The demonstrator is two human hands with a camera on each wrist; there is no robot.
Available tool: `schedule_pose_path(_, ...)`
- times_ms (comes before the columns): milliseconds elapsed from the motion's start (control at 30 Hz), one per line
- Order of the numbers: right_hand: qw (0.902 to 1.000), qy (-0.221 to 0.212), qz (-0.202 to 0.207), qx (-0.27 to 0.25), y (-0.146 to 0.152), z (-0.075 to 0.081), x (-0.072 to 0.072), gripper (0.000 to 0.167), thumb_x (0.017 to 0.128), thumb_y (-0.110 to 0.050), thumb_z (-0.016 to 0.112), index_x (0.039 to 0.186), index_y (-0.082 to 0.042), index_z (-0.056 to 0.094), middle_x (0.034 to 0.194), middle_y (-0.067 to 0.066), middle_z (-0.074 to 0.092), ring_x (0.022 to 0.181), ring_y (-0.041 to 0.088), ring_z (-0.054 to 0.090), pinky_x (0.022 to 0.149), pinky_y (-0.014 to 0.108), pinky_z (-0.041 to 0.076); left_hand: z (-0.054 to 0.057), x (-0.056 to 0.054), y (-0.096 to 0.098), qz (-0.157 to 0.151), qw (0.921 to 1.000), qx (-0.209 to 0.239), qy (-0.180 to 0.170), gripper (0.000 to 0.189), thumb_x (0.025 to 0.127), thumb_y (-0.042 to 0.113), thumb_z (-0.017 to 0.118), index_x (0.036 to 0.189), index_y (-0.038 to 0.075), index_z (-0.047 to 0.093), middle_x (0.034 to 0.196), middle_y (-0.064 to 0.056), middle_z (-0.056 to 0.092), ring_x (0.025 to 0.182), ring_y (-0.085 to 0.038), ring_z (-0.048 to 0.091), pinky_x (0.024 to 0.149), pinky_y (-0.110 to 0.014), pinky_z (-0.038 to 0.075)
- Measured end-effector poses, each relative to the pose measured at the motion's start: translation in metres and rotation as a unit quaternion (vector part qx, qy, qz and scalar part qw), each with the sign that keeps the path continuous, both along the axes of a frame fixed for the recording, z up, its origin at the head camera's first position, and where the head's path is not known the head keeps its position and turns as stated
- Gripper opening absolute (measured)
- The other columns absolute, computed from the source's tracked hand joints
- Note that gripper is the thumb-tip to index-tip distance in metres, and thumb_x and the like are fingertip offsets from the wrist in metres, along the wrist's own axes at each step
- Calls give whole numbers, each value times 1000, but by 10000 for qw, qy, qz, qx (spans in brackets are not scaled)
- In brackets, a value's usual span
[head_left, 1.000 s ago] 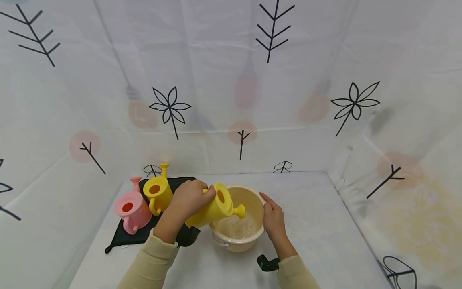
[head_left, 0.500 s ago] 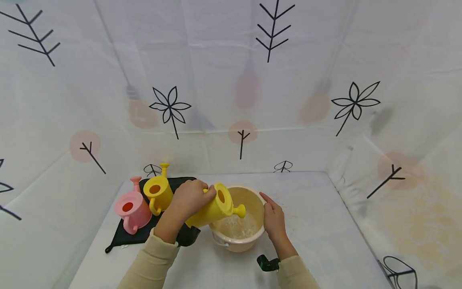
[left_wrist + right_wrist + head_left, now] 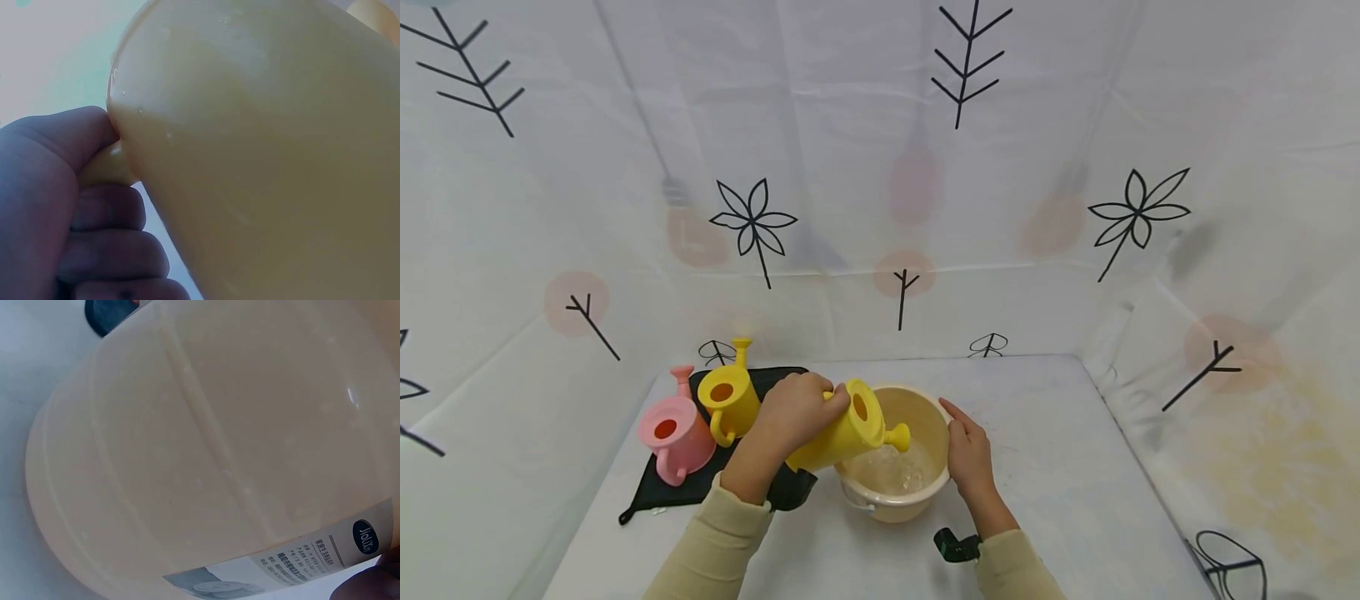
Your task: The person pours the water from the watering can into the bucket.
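Observation:
My left hand grips the handle of a yellow watering can, tipped so its spout points over a cream bucket. In the left wrist view, the curled fingers wrap the handle beside the can's body. Rippling, bubbly water lies in the bucket. At the bucket's right side, my right hand holds its rim, the index finger along the edge. The right wrist view is filled by the bucket's wall and its label, with a fingertip at the lower right corner.
A second yellow watering can and a pink watering can stand upright on a black mat at the left. The bucket stands on a white table. A patterned white curtain hangs behind and at both sides.
The water in the bucket ripples and bubbles differently from frame to frame. Both hands, the tilted watering can and the bucket stay practically where they were.

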State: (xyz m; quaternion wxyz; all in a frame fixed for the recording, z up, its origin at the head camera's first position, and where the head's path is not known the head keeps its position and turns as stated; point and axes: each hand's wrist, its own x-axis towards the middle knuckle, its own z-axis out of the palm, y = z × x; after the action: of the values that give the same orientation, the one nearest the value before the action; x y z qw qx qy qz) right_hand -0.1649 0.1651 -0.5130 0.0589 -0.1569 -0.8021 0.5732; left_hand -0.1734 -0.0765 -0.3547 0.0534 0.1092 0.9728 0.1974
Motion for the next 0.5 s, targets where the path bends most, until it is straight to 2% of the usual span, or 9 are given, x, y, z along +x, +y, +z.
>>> schedule_pose_path(233,10000,-36,-13,-41,0,1,0,48,98,-23,26,137,-26,55,144,4,51,107,24,56,77,29,49,0,0,1,21,10000,-80,-38,45,93,43,46,60,14,56,56,-1,50,58,-17,50,55,-27,38)
schedule_pose_path(400,10000,-48,0,-24,-1,1,0,49,98,-24,26,137,-26,54,145,3,51,117,23,56,91,38,52,0,-1,1,25,9999,-105,-31,45,93,43,45,61,14,57,57,-1,51,58,-16,50,55,-27,38)
schedule_pose_path(500,10000,-51,-8,-8,0,0,0,49,98,-24,25,137,-27,54,145,3,51,117,23,55,91,39,50,0,-1,1,10,9999,-126,0,45,93,43,45,61,15,57,57,-1,51,58,-16,50,55,-27,38)
